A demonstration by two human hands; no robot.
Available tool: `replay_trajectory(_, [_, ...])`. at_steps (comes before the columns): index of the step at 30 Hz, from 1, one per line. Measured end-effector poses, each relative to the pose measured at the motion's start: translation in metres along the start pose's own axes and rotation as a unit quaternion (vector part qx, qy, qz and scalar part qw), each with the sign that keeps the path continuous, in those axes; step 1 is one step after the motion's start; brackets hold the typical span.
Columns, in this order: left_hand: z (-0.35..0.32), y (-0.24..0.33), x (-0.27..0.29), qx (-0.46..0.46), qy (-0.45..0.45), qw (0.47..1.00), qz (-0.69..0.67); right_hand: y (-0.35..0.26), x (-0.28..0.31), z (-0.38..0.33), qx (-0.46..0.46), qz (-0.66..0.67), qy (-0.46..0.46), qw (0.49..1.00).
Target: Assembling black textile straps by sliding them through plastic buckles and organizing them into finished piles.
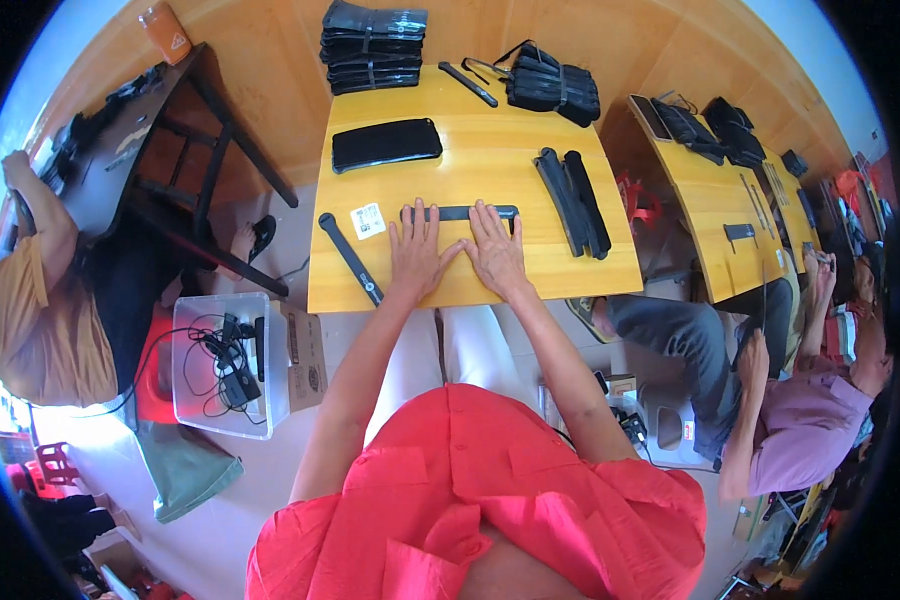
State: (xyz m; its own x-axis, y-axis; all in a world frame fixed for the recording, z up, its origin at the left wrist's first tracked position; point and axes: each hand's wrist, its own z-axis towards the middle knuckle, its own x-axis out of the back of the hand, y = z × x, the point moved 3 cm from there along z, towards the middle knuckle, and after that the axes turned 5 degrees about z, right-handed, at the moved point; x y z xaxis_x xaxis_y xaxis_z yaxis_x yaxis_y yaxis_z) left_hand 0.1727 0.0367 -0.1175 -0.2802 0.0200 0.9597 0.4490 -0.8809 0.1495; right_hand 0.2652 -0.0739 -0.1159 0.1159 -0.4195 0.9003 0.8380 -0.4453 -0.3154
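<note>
My left hand [418,258] and my right hand [497,258] lie flat on the wooden table [560,278], thumbs almost meeting. Under the fingertips of both is a flat black strap [454,213], stretched sideways and partly covered by the fingers. A second black strap [349,260] with a rounded end slants across the table left of my left hand. Between that strap and the hand is a white printed label [368,220]. Several black straps [573,204] lie together to the right of my right hand. Beyond my hands rests a flat, shiny black bundle [387,146].
Banded black stacks [374,48] and a tied black bundle [553,86] line the table's far edge, with a thin black strip [468,84] between them. A clear bin [222,367] of cables stands at floor level on the left. People sit at tables on both sides.
</note>
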Motion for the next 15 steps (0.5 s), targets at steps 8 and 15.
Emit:
replay_trajectory(8, [0.000,0.000,0.005,0.007,-0.008,1.000,-0.008,0.054,0.022,-0.015,-0.101,-0.050,-0.001,0.994])
replay_trajectory(15, [-0.007,-0.001,0.024,0.024,0.075,0.994,-0.074,0.056,0.043,-0.024,-0.063,0.041,0.139,0.987])
